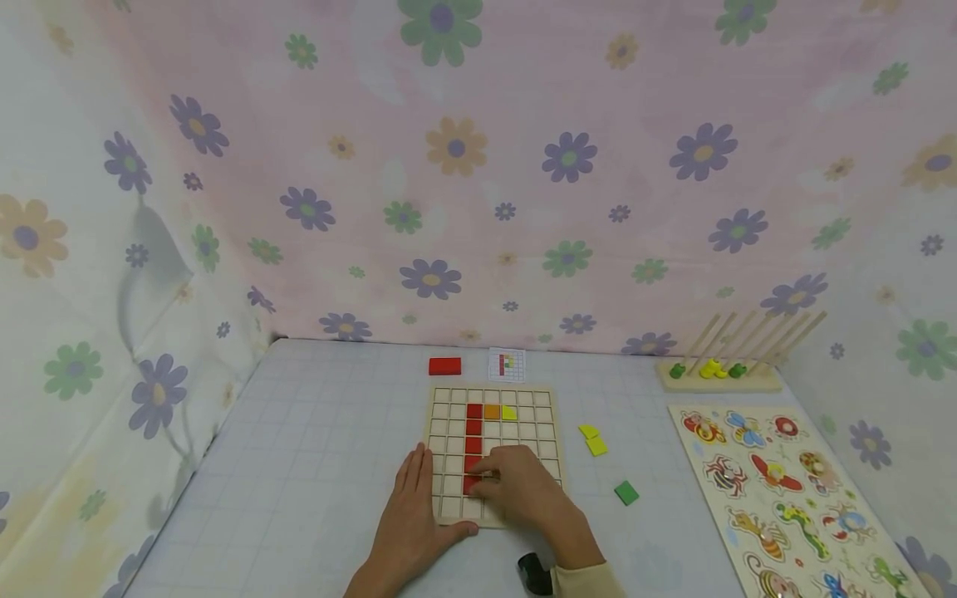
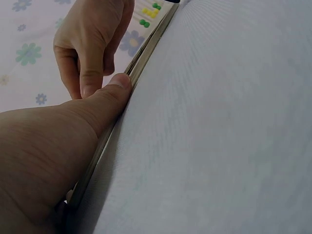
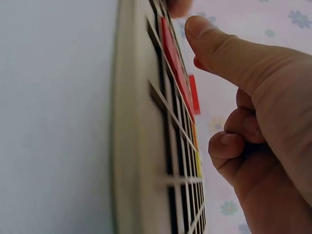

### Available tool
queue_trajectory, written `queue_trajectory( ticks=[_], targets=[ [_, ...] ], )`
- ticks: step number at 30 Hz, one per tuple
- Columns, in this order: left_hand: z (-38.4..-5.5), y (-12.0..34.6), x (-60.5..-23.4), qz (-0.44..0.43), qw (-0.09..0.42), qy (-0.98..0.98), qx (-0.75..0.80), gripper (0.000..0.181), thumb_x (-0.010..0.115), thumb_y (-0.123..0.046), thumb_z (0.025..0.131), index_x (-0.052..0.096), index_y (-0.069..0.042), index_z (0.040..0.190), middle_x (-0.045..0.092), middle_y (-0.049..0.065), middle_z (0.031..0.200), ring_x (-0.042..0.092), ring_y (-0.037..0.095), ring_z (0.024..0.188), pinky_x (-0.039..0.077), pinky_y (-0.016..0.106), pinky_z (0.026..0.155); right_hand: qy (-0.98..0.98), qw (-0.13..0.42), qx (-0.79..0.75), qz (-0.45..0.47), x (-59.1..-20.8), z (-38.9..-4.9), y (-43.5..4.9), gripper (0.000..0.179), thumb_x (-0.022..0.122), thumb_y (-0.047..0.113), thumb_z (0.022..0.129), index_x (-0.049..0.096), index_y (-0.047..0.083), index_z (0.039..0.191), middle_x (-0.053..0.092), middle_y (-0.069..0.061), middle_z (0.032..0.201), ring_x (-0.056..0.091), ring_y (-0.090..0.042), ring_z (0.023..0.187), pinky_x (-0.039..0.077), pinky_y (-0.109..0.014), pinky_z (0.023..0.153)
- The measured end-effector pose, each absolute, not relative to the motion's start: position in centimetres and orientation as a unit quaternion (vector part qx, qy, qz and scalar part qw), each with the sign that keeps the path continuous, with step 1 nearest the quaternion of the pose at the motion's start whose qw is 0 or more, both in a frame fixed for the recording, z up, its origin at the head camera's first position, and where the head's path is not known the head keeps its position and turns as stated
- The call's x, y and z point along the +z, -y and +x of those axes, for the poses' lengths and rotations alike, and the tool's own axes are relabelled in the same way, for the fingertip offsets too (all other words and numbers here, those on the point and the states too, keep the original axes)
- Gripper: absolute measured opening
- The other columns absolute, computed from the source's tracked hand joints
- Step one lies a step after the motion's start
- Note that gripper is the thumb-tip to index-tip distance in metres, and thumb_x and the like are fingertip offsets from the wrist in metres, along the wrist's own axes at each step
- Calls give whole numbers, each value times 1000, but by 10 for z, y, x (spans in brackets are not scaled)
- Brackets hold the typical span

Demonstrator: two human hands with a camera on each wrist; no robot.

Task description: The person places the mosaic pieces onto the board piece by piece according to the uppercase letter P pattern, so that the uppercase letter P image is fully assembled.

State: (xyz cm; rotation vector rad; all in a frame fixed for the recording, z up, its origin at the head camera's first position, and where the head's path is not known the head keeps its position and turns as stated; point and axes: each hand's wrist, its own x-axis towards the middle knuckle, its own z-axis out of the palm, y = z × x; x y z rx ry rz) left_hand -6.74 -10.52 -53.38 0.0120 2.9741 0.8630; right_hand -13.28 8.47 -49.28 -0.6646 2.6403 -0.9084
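Observation:
A wooden grid board [image 1: 441, 399] lies on the table, with a column of several red square tiles [image 1: 474, 427] in it. To the right of the top red tile sit an orange tile [image 1: 492, 412] and a yellow tile [image 1: 509, 413]. My left hand [image 1: 411, 515] steadies the board, straight fingers along its left side and thumb at its near edge. The thumb and a finger of my right hand [image 1: 519, 490] pinch at the lowest red tile [image 1: 471, 482] of the column. The right wrist view shows that hand's other fingers [image 3: 229, 144] curled in.
Behind the board are a red block [image 1: 444, 366] and a small pattern card [image 1: 507, 365]. Loose yellow pieces [image 1: 596, 446] and a green tile [image 1: 626, 492] lie to the right. Further right are an insect puzzle board [image 1: 777, 515] and a wooden peg stand [image 1: 721, 382].

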Motion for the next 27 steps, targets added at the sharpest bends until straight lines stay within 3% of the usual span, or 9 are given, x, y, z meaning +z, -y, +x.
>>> queue_trajectory(
  ticks=[4,8,14,20,27],
  targets=[
    [-67,105,-533,4,20,-962,274,133,80,-75,67,24,1,160,23,17,169,25,39,154,39,55,118,-907,140,-343,-198,-491,-136,-98,24,81,31,87,81,21,109,62,13,77,47,-7,68,40,-21,57],
    [-66,104,-532,3,23,-961,275,133,80,-74,67,22,1,161,21,17,170,24,39,155,38,55,119,-910,122,-357,-172,-493,-141,-116,27,84,29,84,81,20,110,52,10,69,42,-6,64,34,-20,54],
    [-66,103,-531,1,27,-961,276,133,82,-72,67,22,0,161,21,17,170,23,39,155,37,55,119,-907,95,-394,-109,-495,-145,-150,29,87,26,80,82,17,107,57,7,72,42,-7,64,35,-20,56],
    [-67,102,-530,-6,32,-959,281,133,82,-72,66,23,0,161,21,17,170,23,39,155,37,56,119,-913,89,-395,-42,-494,-146,-185,30,87,30,80,81,22,109,45,2,68,40,-11,64,35,-24,59],
    [-67,102,-530,-10,41,-955,294,133,82,-72,67,22,0,161,19,17,170,21,39,155,37,57,119,-923,79,-376,-3,-493,-141,-227,36,84,37,82,80,20,114,41,2,66,42,-12,65,38,-27,66]
  ],
)
